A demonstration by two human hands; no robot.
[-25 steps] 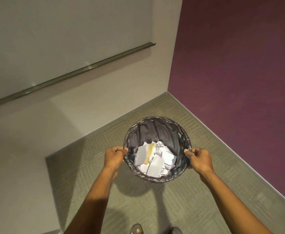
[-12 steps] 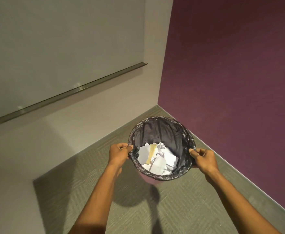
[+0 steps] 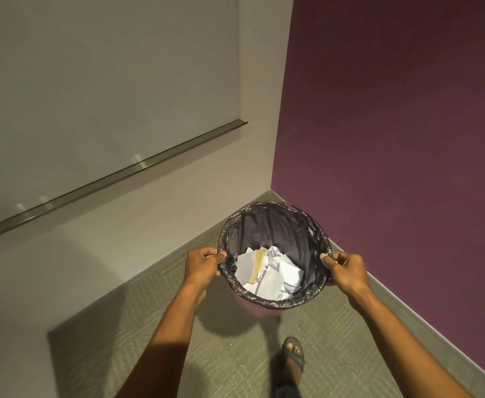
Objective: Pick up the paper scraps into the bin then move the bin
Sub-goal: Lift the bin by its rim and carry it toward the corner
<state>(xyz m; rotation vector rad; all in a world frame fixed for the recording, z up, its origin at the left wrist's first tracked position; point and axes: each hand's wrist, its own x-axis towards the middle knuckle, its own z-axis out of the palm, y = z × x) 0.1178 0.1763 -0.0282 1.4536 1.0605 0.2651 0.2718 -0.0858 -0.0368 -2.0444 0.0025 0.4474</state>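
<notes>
A round bin point(image 3: 275, 219) lined with a black plastic bag hangs above the carpet near the room's corner. White and yellowish paper scraps point(image 3: 267, 274) lie piled at its bottom. My left hand point(image 3: 202, 264) grips the bin's left rim, thumb on top of the bag's edge. My right hand point(image 3: 346, 270) grips the right rim the same way. A pinkish side of the bin shows below the bag at the front.
A beige wall with a metal ledge point(image 3: 138, 165) runs on the left; a purple wall point(image 3: 393, 124) stands on the right. They meet in a corner just beyond the bin. Grey-green carpet point(image 3: 178, 354) covers the floor. My sandalled foot point(image 3: 293, 357) is below the bin.
The bin, held by both hands, has moved forward towards the corner between the two walls. A sandalled foot has stepped into view under it.
</notes>
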